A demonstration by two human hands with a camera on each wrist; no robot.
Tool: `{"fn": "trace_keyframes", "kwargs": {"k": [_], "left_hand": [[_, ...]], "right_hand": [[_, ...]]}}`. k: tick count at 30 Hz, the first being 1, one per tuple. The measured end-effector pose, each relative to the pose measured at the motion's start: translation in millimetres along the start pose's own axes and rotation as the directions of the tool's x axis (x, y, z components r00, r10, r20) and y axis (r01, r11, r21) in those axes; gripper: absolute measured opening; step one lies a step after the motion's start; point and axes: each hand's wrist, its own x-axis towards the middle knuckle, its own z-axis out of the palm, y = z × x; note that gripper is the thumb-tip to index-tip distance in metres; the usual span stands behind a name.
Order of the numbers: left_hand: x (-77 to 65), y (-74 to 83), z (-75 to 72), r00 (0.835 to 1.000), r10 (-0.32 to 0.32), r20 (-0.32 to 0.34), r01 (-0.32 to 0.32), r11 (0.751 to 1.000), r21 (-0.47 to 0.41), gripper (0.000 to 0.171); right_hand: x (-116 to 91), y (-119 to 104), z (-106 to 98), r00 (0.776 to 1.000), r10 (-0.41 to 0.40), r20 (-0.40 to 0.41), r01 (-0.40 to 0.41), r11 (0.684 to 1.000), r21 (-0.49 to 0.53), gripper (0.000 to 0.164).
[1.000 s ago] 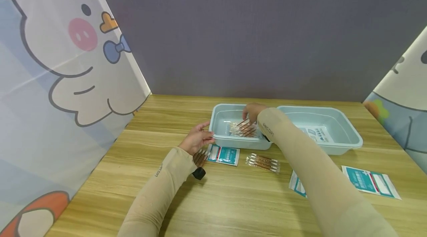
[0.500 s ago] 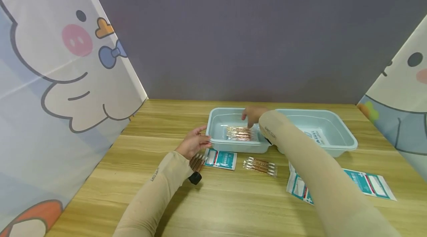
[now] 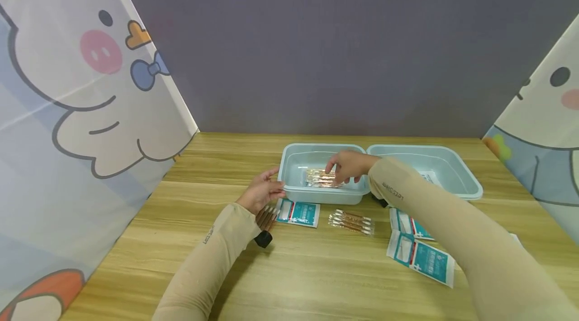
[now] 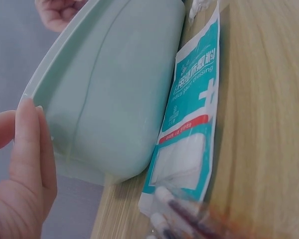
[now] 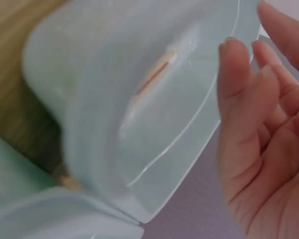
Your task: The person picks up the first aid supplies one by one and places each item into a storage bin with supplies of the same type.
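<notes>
My left hand (image 3: 259, 194) grips the left end of a light blue plastic basin (image 3: 323, 196), finger and thumb at its rim. In the left wrist view, straight fingers (image 4: 27, 149) meet that rim. Packs of brown-stick cotton swabs (image 3: 320, 178) lie flat inside this basin. Over its right end hovers my right hand (image 3: 354, 164), fingers loosely bent and holding nothing; the right wrist view shows nothing between thumb and fingers. Another swab pack (image 3: 352, 222) lies on the table in front, and one more (image 3: 267, 216) is partly hidden under my left wrist.
A second light blue basin (image 3: 461, 180) stands at the right, with a printed packet (image 3: 429, 176) inside. One gauze dressing packet (image 3: 298, 213) lies before the left basin. Several more gauze packets (image 3: 422, 260) lie by my right sleeve, which partly covers them. A grey wall stands behind.
One second ago my right hand was at a tilted swab pack in the left basin; the pack now lies flat. My right hand has come away from it, rightward. The left hand stays put.
</notes>
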Motion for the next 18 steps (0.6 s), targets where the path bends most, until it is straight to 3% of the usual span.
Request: {"fn": "trace_keyframes", "kwargs": {"k": [8,18], "left_hand": [[0.9,0.1,-1.6,1.0,-0.005,0.002,0.005,1.0,0.003,0.059],[0.9,-1.5,-3.1,1.0,0.005,0.014,-0.005,1.0,-0.01,0.06]], "right_hand": [[-18.5,6.8,16.6,0.988,-0.095,-0.123,0.102,0.993,0.054,0.025],[-49.4,17.1,47.3,0.956,-0.181,-0.233,0.193,0.981,0.028,0.038]]}}
